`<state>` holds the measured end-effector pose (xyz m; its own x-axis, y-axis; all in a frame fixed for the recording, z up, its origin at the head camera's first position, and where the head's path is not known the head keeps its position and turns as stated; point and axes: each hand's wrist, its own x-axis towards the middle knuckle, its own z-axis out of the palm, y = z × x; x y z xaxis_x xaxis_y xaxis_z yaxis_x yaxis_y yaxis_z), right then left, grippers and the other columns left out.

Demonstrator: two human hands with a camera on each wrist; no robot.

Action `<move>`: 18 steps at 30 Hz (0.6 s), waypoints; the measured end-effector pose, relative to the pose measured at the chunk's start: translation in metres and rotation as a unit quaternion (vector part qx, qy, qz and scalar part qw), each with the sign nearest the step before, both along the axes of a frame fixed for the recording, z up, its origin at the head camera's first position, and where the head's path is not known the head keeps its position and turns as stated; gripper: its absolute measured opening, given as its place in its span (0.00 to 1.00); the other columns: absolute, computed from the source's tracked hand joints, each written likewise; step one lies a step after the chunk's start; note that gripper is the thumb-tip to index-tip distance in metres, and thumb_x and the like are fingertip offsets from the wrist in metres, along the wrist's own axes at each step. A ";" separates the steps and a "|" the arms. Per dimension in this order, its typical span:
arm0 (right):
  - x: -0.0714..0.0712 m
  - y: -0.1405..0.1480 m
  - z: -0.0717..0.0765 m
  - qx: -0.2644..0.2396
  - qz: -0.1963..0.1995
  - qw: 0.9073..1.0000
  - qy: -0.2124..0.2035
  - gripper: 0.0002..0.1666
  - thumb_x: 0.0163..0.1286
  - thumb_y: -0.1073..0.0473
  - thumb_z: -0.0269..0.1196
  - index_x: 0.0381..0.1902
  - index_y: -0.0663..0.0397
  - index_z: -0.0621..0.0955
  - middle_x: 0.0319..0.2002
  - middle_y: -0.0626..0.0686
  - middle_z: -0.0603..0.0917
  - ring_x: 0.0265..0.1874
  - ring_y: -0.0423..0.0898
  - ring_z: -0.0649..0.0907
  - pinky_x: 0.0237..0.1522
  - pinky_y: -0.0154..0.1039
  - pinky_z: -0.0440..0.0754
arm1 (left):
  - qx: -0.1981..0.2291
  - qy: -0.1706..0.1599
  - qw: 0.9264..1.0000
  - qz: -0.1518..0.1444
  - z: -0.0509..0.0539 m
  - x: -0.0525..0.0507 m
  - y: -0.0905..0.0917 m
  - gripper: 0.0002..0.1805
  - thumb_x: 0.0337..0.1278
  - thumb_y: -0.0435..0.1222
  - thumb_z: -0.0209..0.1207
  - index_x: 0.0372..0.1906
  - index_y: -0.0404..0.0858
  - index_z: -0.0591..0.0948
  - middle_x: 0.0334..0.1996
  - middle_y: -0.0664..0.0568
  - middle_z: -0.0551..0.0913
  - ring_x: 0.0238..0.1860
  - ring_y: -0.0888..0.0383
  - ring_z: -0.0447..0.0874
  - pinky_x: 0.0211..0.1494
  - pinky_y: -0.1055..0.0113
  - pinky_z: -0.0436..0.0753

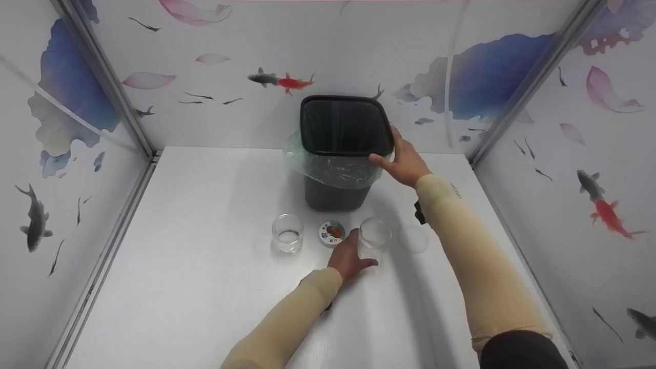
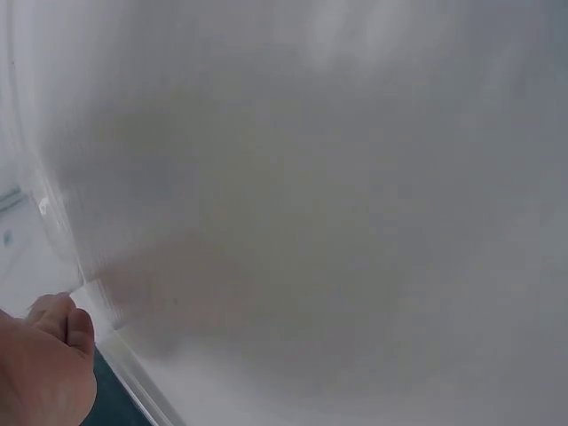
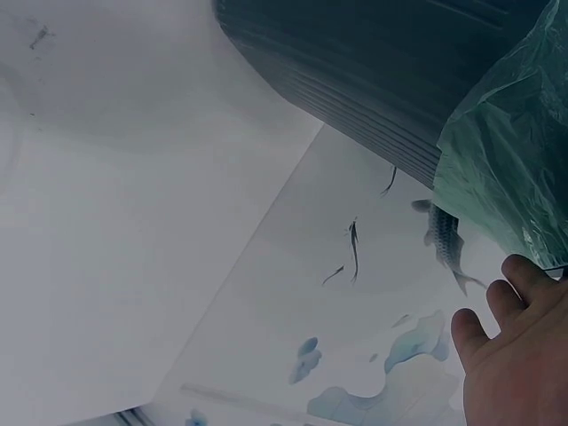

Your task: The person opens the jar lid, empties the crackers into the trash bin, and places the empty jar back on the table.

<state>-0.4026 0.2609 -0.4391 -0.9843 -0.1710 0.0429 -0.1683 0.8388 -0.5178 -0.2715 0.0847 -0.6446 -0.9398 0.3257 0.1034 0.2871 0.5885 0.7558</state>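
Observation:
In the head view, a dark trash bin (image 1: 336, 197) with a translucent green liner (image 1: 341, 170) stands at the back wall. My right hand (image 1: 407, 163) holds its front right corner, thumb on the front rim, fingers along the side. The right wrist view shows the green liner (image 3: 506, 151) just above those fingers. My left hand (image 1: 349, 259) grips a clear jar (image 1: 375, 237) from the left, its thumb across the near side. Left of that hand lies a round lid (image 1: 332, 233) with a picture on it. A second clear jar (image 1: 288, 234) stands farther left.
A clear round disc (image 1: 414, 240) lies on the white table (image 1: 205, 287), right of the gripped jar. Walls printed with fish and petals (image 1: 287, 82) close off the back and both sides, with metal posts (image 1: 110, 77) at the corners.

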 end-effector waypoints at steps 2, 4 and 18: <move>0.000 0.001 0.000 -0.003 0.000 1.000 0.002 0.67 0.59 0.18 0.55 0.81 0.41 0.39 0.79 0.58 0.49 0.76 0.56 0.53 0.73 0.59 0.51 | -0.005 -0.003 1.000 0.000 0.000 -0.001 0.000 0.54 0.42 0.52 0.76 0.73 0.39 0.62 0.64 0.49 0.76 0.63 0.53 0.75 0.66 0.63 0.72; -0.001 0.001 0.000 -0.004 0.001 1.000 0.004 0.67 0.59 0.18 0.55 0.81 0.42 0.40 0.79 0.58 0.50 0.76 0.56 0.53 0.73 0.59 0.51 | -0.006 -0.008 1.000 0.000 0.000 -0.001 0.001 0.54 0.42 0.52 0.76 0.73 0.39 0.62 0.64 0.49 0.75 0.63 0.53 0.75 0.66 0.63 0.72; 0.004 0.007 -0.006 -0.001 -0.006 1.000 0.007 0.71 0.57 0.18 0.58 0.81 0.48 0.38 0.78 0.58 0.53 0.76 0.56 0.54 0.73 0.56 0.52 | 0.005 -0.013 1.000 -0.004 -0.005 -0.003 0.000 0.53 0.41 0.50 0.78 0.72 0.41 0.63 0.64 0.51 0.76 0.62 0.54 0.76 0.66 0.63 0.72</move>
